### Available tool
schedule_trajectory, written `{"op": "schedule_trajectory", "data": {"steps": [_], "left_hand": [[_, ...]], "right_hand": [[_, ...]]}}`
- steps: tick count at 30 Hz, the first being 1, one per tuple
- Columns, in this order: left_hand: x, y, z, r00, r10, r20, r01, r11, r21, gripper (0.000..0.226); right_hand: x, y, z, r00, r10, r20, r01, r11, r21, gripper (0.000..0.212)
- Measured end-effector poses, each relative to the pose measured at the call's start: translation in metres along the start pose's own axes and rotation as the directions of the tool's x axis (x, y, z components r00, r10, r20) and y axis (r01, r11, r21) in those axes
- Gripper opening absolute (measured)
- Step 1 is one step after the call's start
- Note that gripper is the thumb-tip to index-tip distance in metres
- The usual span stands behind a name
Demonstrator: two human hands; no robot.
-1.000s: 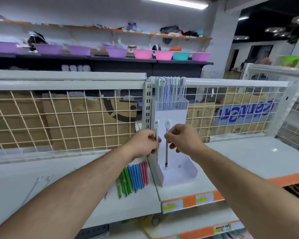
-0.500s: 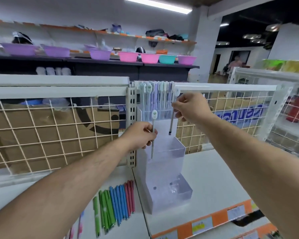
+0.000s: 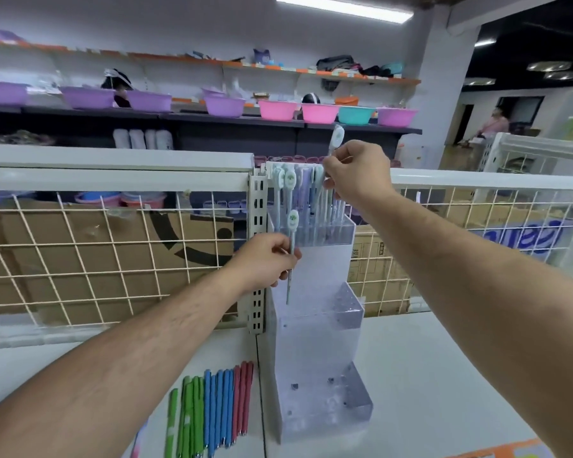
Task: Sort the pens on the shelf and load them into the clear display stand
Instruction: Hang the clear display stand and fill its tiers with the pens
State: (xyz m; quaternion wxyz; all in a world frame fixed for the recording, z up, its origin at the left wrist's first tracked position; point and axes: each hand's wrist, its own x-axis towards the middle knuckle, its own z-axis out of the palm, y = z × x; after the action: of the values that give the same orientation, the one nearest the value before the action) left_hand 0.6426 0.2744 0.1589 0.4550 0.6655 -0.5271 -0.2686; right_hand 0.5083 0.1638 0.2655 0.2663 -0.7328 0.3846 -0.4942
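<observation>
A clear stepped display stand point(image 3: 315, 352) stands on the white shelf point(image 3: 444, 375). Its top tier holds several pale pens with oval caps point(image 3: 290, 183). My left hand point(image 3: 265, 261) pinches one pale pen point(image 3: 291, 246) upright in front of the stand's middle. Higher up, my right hand point(image 3: 354, 175) pinches another pale pen point(image 3: 337, 137) over the top tier, with its cap sticking up above my fingers. Green, blue and red pens point(image 3: 212, 408) lie in a row on the shelf left of the stand.
A white wire-grid back panel point(image 3: 113, 252) runs behind the shelf, with cardboard boxes behind it. A slotted upright post point(image 3: 257, 259) stands just left of the stand. Coloured basins point(image 3: 278, 109) line a far shelf. A person point(image 3: 497, 122) is far away at right.
My right hand has risen with its pen from the stand's lower part to the top tier. My left hand has stayed near the stand's middle with its pen. The view has tilted and come closer.
</observation>
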Motion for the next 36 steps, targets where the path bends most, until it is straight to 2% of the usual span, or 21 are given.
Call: {"op": "schedule_trajectory", "data": {"steps": [7,16,20,23,25,28,33,36], "left_hand": [[0.002,-0.007,0.004,0.998,-0.024,-0.065,0.023,1.0,-0.012,0.016],[-0.002,-0.008,0.009,0.994,-0.026,-0.104,0.027,1.0,0.009,0.011],[-0.001,-0.006,0.012,0.996,-0.025,-0.091,0.025,1.0,-0.001,0.016],[0.001,-0.005,0.016,0.995,0.0,-0.101,0.002,1.0,0.014,0.016],[0.003,-0.004,0.019,0.994,0.017,-0.105,-0.015,1.0,0.018,0.013],[0.005,-0.001,0.023,0.994,0.048,-0.099,-0.047,0.999,0.013,0.011],[0.005,0.003,0.03,0.993,0.079,-0.085,-0.074,0.995,0.062,0.014],[0.006,0.004,0.03,0.992,0.11,-0.059,-0.096,0.974,0.206,0.008]], "right_hand": [[-0.002,0.016,0.014,0.98,-0.046,0.194,0.079,0.982,-0.17,0.019],[-0.006,0.029,0.017,0.958,-0.01,0.287,0.088,0.961,-0.263,0.019],[-0.011,0.035,0.013,0.959,0.011,0.283,0.079,0.949,-0.305,0.027],[-0.024,0.044,0.009,0.936,0.044,0.349,0.031,0.978,-0.206,0.024],[-0.034,0.05,0.006,0.883,0.075,0.463,-0.033,0.995,-0.099,0.018],[-0.048,0.058,0.003,0.816,0.075,0.573,-0.062,0.997,-0.043,0.017],[-0.055,0.063,0.0,0.863,0.061,0.502,-0.061,0.998,-0.017,0.02],[-0.046,0.057,-0.009,0.895,0.057,0.441,-0.04,0.998,-0.05,0.018]]}}
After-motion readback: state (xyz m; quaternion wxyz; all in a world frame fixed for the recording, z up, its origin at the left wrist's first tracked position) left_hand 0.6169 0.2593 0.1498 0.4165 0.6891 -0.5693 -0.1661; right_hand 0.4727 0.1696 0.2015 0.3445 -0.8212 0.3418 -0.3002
